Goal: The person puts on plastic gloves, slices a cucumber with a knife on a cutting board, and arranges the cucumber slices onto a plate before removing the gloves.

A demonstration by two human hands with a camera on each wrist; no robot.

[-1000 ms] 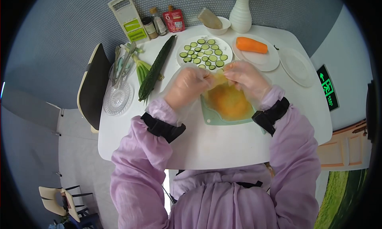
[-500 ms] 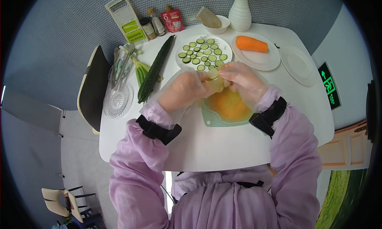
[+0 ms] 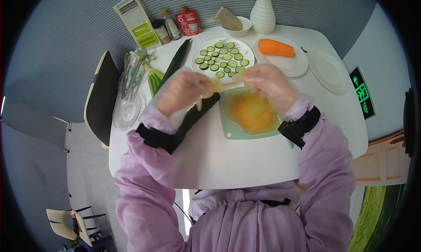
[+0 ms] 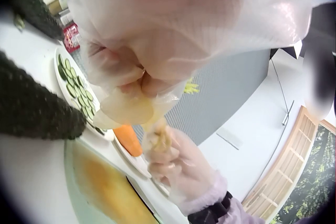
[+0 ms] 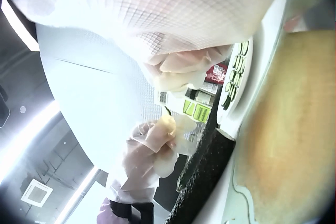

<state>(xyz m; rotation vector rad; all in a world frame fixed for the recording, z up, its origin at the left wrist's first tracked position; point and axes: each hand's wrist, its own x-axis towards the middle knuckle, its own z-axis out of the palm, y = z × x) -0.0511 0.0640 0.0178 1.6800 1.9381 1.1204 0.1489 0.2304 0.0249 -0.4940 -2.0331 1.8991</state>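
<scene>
Both hands wear loose clear plastic gloves over the green cutting board point(image 3: 229, 130), which has a yellow-orange stain. My left hand point(image 3: 184, 90) is raised left of the board, fingertips pinching a thin, see-through pale yellow piece point(image 4: 123, 111); I cannot tell whether it is glove plastic. Beneath that hand lies a dark green cucumber point(image 3: 199, 113), its cut end showing in the right wrist view. My right hand point(image 3: 271, 86) hovers over the board's back edge. Its curled fingertips pinch a similar crumpled yellowish piece point(image 4: 163, 140). A gap separates the two hands.
Behind stands a plate point(image 3: 199, 74) of cucumber slices, with a carrot point(image 3: 275, 47) on another plate to the right. A long cucumber point(image 3: 177, 59), green onions point(image 3: 154, 79), tongs point(image 3: 133, 74) and a glass dish point(image 3: 127, 114) lie left. Grater point(image 3: 138, 22) and vase point(image 3: 263, 13) stand back.
The hands, earlier together over the board with the yellowish film between them, have parted. My left hand moved left, uncovering the cut cucumber; the right hand shifted only slightly.
</scene>
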